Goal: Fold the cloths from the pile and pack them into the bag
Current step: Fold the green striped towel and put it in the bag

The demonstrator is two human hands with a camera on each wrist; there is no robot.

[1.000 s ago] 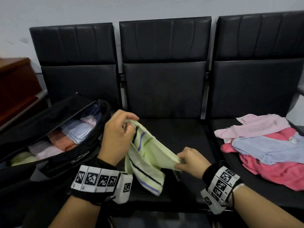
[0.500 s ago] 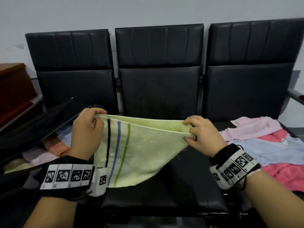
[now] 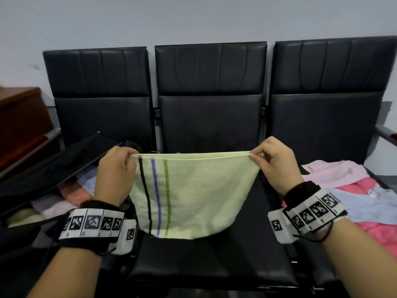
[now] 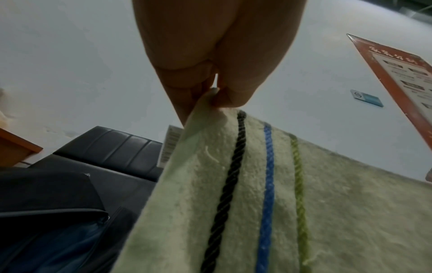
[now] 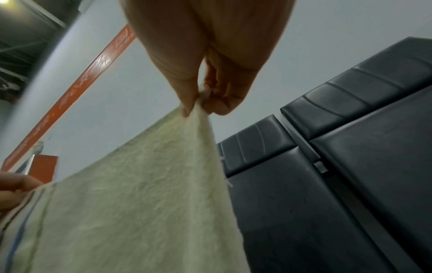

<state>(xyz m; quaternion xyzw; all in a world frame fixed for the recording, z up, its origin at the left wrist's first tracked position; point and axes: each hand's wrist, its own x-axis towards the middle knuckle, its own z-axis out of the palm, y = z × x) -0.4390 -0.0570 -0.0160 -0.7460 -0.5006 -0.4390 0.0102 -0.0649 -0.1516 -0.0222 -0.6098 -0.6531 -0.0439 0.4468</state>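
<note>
Since the earlier frames the pale green cloth [image 3: 191, 196] has gone from a bunched handful to a flat sheet, and both hands are now drawing it taut above the middle seat [image 3: 210, 261]. The left hand [image 3: 115, 171] is pinching the top left corner just beside the black, blue and green stripes; the right hand [image 3: 277, 163] is pinching the top right corner, thumb against curled fingers, nothing else held. The cloth appears doubled along its top edge and is hanging clear, its lower hem near the seat cushion. To fold well, the judgement is that the hands should be keeping the top edge level and under even tension, matching corners before lowering the sheet onto the seat. The head view is showing what the wrist views are not: the open black bag [image 3: 45, 179] at the left with folded cloths inside, and the remaining pile [image 3: 352, 190] of pink and blue cloths on the right seat. The left wrist view is showing a white label [image 4: 170, 146] behind the cloth's left edge and the pinch on two layers; the right wrist view is showing loose threads at the right edge and an orange notice [image 5: 70, 97] on the wall.
</note>
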